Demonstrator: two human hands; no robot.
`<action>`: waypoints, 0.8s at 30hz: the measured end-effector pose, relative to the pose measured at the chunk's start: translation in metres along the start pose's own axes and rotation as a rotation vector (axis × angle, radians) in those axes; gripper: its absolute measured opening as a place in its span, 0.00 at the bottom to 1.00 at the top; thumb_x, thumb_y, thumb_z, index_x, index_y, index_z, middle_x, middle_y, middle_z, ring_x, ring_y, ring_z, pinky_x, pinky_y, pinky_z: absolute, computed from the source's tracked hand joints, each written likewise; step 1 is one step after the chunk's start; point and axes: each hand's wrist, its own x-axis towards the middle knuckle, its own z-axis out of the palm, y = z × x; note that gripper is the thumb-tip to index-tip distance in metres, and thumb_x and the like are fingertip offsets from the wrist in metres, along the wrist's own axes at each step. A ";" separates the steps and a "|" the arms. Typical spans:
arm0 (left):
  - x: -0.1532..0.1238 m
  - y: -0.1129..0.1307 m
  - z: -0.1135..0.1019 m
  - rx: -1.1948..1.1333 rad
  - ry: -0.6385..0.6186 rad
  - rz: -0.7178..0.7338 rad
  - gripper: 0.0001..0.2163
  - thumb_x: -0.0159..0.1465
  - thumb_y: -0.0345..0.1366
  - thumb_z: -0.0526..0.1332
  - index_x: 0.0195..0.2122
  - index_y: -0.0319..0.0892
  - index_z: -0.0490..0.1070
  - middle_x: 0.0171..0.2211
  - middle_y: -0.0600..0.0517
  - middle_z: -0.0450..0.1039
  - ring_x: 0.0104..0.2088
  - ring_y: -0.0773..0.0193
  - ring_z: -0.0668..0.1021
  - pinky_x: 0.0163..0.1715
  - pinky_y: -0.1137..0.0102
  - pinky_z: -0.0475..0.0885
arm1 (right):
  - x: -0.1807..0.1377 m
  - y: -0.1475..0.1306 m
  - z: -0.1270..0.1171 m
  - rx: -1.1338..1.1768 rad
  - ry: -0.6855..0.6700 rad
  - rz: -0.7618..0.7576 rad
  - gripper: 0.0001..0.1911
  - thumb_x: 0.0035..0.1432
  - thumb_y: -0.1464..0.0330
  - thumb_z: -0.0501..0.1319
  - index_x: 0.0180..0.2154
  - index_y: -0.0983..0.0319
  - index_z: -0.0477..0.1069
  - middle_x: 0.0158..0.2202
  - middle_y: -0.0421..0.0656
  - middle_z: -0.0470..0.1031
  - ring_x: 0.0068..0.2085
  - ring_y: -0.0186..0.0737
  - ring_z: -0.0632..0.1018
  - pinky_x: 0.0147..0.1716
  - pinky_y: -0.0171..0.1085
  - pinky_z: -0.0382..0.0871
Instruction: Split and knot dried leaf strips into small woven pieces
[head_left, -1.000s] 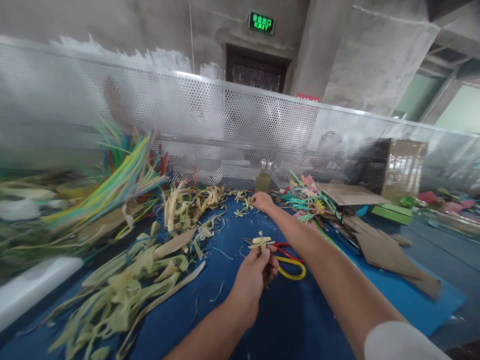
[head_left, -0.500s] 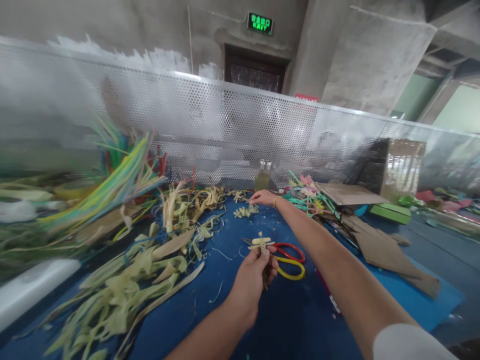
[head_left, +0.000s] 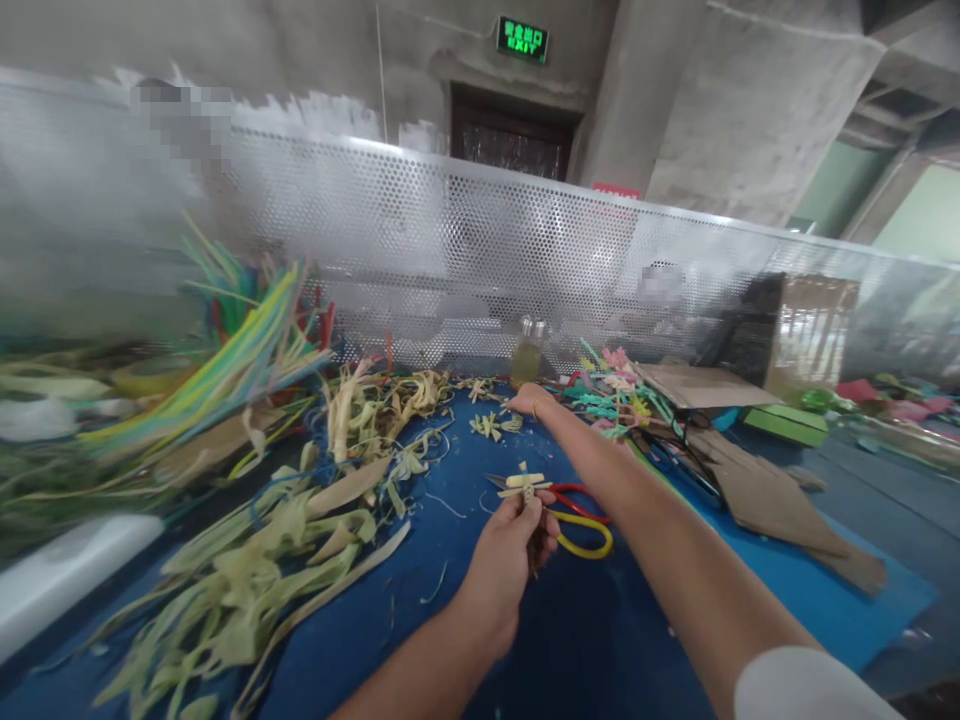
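Cross-shaped pale piece: located above the middle of the table, held by the left hand. Surrounding layout, left to right:

Coloured strips lean in a bundle at far left, apparently to keep long stock together. Long pale strips lie loose nearer the person, presumably for easy access. A husk heap lies beyond them. Small pale cut pieces lie just right of this heap, likely separated to prevent mixing.

Left-hand grip: closed on the lower part of the cross-shaped piece, thumb pressed over it. The crossed arms project above the fingers, probably to avoid crushing them. Scissors lie behind this hand, blades pointing left.

Right hand: extended beside the cut pieces, in front of a jar. Fingertips are indistinct; whether its grip holds anything cannot be told.

Coloured sprigs and cardboard lie farther right, seemingly to leave central working space.
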 end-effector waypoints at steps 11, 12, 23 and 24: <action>-0.001 0.004 0.003 -0.021 0.002 0.000 0.11 0.57 0.40 0.61 0.37 0.38 0.69 0.23 0.54 0.66 0.22 0.72 0.67 0.25 0.75 0.61 | 0.010 -0.011 -0.034 0.025 -0.011 -0.169 0.17 0.47 0.55 0.62 0.31 0.60 0.79 0.33 0.44 0.79 0.37 0.39 0.77 0.34 0.29 0.65; -0.001 0.004 0.003 -0.025 0.005 0.006 0.11 0.57 0.40 0.61 0.37 0.38 0.69 0.23 0.54 0.66 0.22 0.72 0.67 0.25 0.75 0.61 | 0.011 -0.016 -0.030 0.035 0.017 -0.168 0.17 0.48 0.55 0.62 0.33 0.60 0.79 0.35 0.44 0.79 0.38 0.39 0.77 0.35 0.30 0.65; -0.001 0.001 0.002 -0.026 0.018 -0.009 0.11 0.59 0.39 0.59 0.38 0.38 0.69 0.23 0.54 0.66 0.22 0.72 0.68 0.26 0.76 0.61 | 0.014 -0.012 -0.013 0.153 0.157 -0.144 0.15 0.55 0.64 0.57 0.39 0.61 0.78 0.37 0.45 0.78 0.39 0.37 0.76 0.37 0.29 0.64; -0.001 0.001 0.002 -0.027 0.015 -0.015 0.10 0.59 0.39 0.58 0.38 0.38 0.69 0.23 0.54 0.66 0.22 0.72 0.68 0.26 0.76 0.61 | 0.014 -0.006 -0.016 0.170 0.144 -0.171 0.14 0.55 0.63 0.57 0.39 0.60 0.78 0.36 0.43 0.78 0.37 0.35 0.76 0.35 0.28 0.64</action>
